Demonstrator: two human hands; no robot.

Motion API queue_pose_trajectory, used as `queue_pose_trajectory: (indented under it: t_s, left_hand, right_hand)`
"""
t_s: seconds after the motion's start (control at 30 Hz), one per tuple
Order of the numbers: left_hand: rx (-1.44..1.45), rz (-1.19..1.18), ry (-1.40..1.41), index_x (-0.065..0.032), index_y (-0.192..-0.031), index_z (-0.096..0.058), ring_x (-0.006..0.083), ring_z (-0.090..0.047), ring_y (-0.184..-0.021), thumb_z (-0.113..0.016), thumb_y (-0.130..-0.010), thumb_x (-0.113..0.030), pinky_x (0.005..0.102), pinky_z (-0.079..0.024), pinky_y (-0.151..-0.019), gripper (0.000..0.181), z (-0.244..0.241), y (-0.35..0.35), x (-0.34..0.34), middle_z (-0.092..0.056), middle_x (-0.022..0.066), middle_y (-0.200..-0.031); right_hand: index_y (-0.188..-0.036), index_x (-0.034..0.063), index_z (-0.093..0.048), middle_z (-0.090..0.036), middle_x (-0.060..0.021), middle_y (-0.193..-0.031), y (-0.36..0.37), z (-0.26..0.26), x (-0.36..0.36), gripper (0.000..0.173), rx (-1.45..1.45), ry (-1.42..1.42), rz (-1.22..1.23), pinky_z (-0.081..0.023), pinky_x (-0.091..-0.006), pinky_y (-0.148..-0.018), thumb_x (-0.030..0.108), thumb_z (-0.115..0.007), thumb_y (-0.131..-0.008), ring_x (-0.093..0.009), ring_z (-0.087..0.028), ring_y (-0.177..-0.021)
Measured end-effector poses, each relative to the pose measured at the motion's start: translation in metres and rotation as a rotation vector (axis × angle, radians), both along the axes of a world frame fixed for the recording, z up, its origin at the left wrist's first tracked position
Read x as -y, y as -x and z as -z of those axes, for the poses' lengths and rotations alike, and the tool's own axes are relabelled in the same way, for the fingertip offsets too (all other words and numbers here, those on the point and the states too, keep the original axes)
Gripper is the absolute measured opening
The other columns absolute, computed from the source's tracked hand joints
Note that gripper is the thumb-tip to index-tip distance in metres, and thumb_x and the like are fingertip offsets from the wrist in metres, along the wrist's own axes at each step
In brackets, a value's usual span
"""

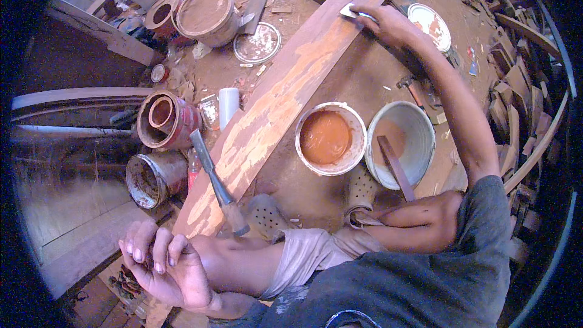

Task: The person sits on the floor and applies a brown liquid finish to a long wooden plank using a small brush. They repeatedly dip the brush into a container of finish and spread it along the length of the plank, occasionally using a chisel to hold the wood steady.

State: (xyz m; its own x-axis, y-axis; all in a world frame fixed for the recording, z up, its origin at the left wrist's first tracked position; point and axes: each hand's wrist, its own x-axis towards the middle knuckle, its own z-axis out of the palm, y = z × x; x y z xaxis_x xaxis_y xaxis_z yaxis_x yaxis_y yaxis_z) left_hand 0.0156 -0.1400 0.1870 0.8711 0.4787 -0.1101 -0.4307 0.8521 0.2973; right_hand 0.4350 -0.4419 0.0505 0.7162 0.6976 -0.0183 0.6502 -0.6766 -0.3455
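A long wooden plank (314, 36) slants across the view, its reddish-brown face covered along the middle with uneven orange patches that look like filler. My right hand (387, 25) reaches to its far part and grips a small white flat spreader (348, 10), which lies against the surface. Raised above the near end, my left hand (171, 269) is empty, its fingers loosely curled and apart. A chisel (216, 182) with a wooden handle rests across the plank's near part. Right of the plank, a white bucket (360, 130) contains orange-brown paste.
Beside the paste stands a pale bucket (422, 132) with a wooden stick (394, 166) leaning in it. A hammer (411, 92) and a stained lid (430, 27) lie farther right. Used tins (171, 173) and a full pail (205, 9) line the left. Wood offcuts (510, 95) are piled rightmost.
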Motion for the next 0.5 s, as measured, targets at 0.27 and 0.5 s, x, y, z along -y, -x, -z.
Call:
queue_pose_trajectory:
  t_s: [0.27,0.5]
  left_hand:
    - [-0.019,-0.018,0.002,-0.009,-0.094,-0.048,0.0116,-0.041,-0.065,-0.044,-0.103,-0.019,0.0293,-0.033,-0.065,0.014,0.002,-0.001,-0.007,-0.047,0.0015,-0.084]
    - [-0.005,-0.013,0.051,-0.0096,-0.091,-0.046,0.0114,-0.04,-0.065,-0.045,-0.103,-0.018,0.0287,-0.033,-0.064,0.015,0.002,-0.001,-0.01,-0.046,0.0013,-0.083]
  right_hand:
    - [-0.135,0.0109,-0.055,-0.066,-0.0263,-0.104,0.004,0.01,-0.015,0.038,0.027,0.121,0.035,-0.049,-0.05,-0.082,0.025,-0.049,-0.101,-0.044,-0.064,-0.094]
    - [-0.135,0.0094,-0.055,-0.065,-0.024,-0.116,-0.019,-0.004,-0.001,0.038,0.052,0.064,-0.015,-0.049,-0.0466,-0.092,0.025,-0.05,-0.101,-0.042,-0.063,-0.105]
